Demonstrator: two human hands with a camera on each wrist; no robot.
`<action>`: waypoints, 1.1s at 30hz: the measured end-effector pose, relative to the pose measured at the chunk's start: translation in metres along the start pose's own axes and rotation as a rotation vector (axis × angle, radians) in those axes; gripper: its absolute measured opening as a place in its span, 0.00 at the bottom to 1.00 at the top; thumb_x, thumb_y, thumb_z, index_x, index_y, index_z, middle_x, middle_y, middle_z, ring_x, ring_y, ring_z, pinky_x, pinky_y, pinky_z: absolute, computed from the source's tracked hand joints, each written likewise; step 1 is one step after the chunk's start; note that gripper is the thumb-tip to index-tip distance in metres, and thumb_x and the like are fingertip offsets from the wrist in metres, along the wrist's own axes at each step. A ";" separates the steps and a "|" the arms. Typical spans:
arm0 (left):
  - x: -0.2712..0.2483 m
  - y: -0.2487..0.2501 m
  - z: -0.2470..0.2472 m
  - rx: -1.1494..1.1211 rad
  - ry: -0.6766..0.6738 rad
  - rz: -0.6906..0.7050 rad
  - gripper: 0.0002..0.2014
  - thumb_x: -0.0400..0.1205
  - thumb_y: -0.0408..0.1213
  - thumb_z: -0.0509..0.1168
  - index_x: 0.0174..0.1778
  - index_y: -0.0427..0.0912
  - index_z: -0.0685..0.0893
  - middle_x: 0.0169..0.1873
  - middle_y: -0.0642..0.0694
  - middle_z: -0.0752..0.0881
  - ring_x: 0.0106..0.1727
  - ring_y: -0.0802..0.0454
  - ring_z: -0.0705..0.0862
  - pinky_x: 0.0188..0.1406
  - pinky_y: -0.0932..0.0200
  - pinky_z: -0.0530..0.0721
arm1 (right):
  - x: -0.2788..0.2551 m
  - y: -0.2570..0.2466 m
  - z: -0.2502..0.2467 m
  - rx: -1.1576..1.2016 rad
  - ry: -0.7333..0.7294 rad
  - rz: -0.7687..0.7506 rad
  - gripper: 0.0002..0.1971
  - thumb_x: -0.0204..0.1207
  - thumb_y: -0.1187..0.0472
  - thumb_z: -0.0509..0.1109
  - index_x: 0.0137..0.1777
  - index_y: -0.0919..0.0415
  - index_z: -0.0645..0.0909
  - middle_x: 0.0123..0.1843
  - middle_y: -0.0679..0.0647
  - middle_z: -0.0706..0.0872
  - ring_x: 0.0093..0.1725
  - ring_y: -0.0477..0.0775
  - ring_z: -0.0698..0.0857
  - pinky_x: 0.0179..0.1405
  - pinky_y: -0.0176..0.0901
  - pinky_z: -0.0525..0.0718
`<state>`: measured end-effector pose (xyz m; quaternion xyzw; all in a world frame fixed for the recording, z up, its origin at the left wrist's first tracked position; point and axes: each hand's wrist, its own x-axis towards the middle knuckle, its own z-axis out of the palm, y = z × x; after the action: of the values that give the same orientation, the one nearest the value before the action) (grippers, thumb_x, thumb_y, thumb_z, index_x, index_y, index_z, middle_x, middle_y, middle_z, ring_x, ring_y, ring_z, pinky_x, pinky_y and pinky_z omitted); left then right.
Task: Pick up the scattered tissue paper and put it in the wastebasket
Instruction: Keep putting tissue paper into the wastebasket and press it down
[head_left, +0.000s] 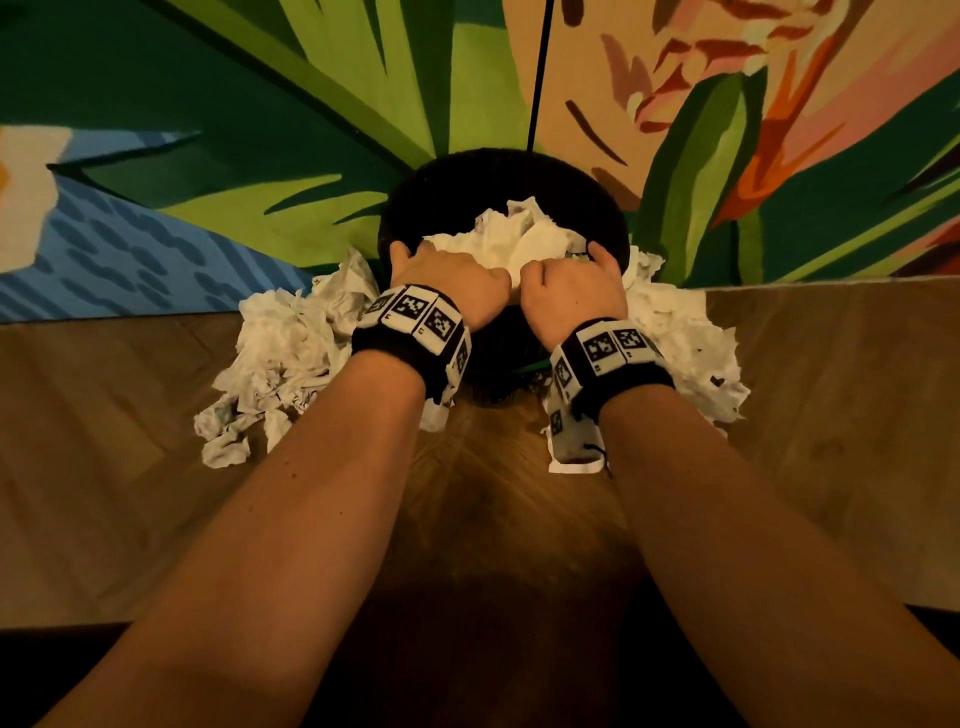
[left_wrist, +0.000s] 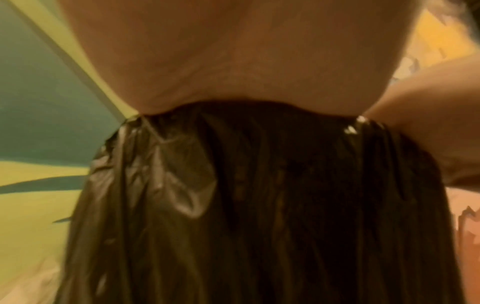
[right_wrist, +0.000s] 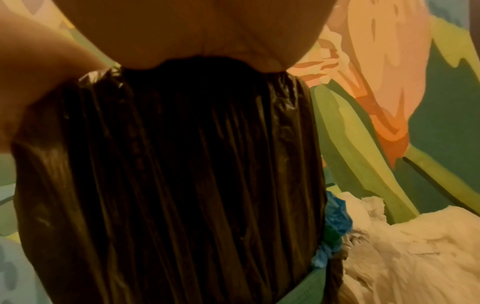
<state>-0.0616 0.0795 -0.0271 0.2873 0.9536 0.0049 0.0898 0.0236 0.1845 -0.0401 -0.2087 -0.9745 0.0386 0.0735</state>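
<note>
mural (head_left: 322, 104) behind, herringbone wood floor (head_left: 130, 467) below, then my wastebasket (head_left: 415, 192) in its black liner (left_wrist: 233, 205), mounded with tissue paper (head_left: 519, 239). more tissue (head_left: 280, 353) lies heaped left and right (head_left: 685, 343) of it. my left hand (head_left: 447, 283) and right hand (head_left: 574, 288) sit close together, fingers curled over the near rim. i'd press the mound down evenly so nothing spills.

We see our left hand (left_wrist: 233, 61) from below, its palm resting on the rim of the black bin liner (left_wrist: 259, 205); painted green and yellow wall (left_wrist: 39, 102) lies behind.
</note>
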 end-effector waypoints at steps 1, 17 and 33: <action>-0.003 0.000 0.001 -0.007 0.038 -0.001 0.25 0.79 0.53 0.41 0.26 0.43 0.73 0.34 0.46 0.76 0.58 0.41 0.74 0.67 0.35 0.61 | -0.001 -0.001 -0.002 -0.004 -0.002 -0.009 0.19 0.83 0.58 0.46 0.37 0.55 0.76 0.40 0.54 0.88 0.48 0.59 0.84 0.79 0.56 0.59; -0.037 -0.129 0.021 -0.748 0.454 -0.255 0.14 0.83 0.41 0.58 0.48 0.44 0.90 0.38 0.41 0.90 0.42 0.38 0.87 0.41 0.50 0.84 | -0.006 -0.049 -0.069 0.660 0.341 -0.120 0.12 0.77 0.55 0.61 0.52 0.47 0.86 0.51 0.44 0.88 0.57 0.55 0.81 0.63 0.61 0.75; -0.088 -0.165 0.217 -0.400 -0.365 -0.494 0.39 0.78 0.59 0.60 0.84 0.69 0.49 0.86 0.44 0.39 0.85 0.29 0.42 0.84 0.33 0.47 | -0.065 -0.102 0.096 0.719 -0.410 -0.155 0.10 0.80 0.60 0.64 0.47 0.47 0.87 0.52 0.46 0.88 0.46 0.47 0.84 0.47 0.41 0.82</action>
<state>-0.0419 -0.1158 -0.2361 0.0212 0.9427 0.1178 0.3115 0.0261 0.0602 -0.1323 -0.0840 -0.9062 0.4113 -0.0510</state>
